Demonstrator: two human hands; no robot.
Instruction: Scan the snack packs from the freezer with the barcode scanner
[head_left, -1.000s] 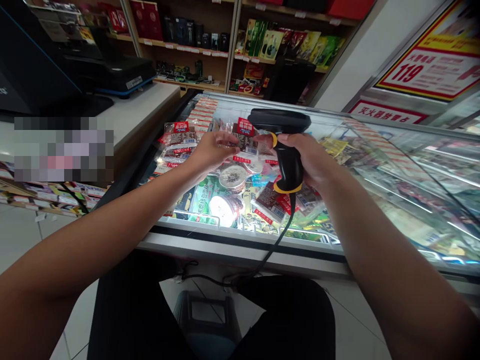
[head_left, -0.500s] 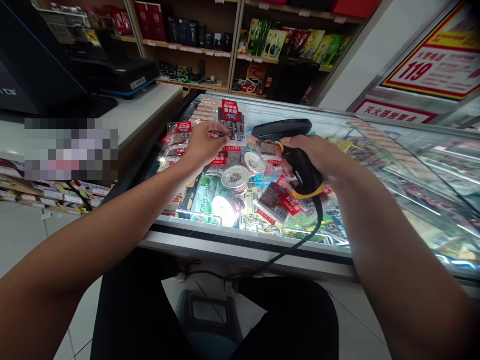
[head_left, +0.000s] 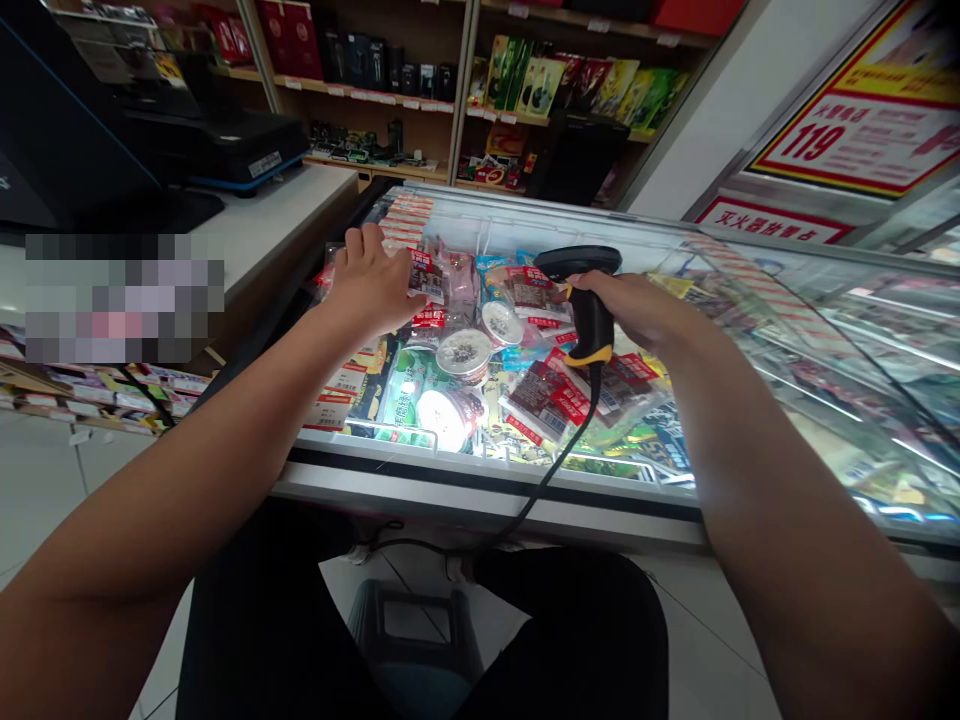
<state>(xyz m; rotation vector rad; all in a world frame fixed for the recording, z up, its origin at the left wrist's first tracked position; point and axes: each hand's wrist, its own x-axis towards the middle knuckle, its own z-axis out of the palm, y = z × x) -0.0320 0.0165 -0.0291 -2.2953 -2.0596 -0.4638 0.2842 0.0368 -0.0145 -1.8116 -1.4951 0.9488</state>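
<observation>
My right hand (head_left: 626,305) is wrapped round the handle of a black and yellow barcode scanner (head_left: 592,320), its head pointing left above the packets. My left hand (head_left: 367,285) reaches over the left side of the pile, thumb stretched away from the fingers. It lies over red-labelled clear packets (head_left: 426,275); its fingertips are partly hidden. Another red and brown packet (head_left: 534,290) lies left of the scanner. Two white-lidded cups (head_left: 463,352) sit mid-pile, with a brightly lit cup (head_left: 446,418) nearer me. More red-labelled packets (head_left: 551,400) lie below the scanner.
The goods lie in a glass-topped display freezer (head_left: 480,470). The scanner's black cable (head_left: 551,470) hangs over its front edge. To the left is a white counter (head_left: 300,210) with a black scale (head_left: 247,150). A stool (head_left: 416,640) stands between my legs. Shelves are behind.
My left hand has let go of the red-labelled packet and moved left, its fingers opening. The scanner has turned slightly in my right hand, and its cable has swung left.
</observation>
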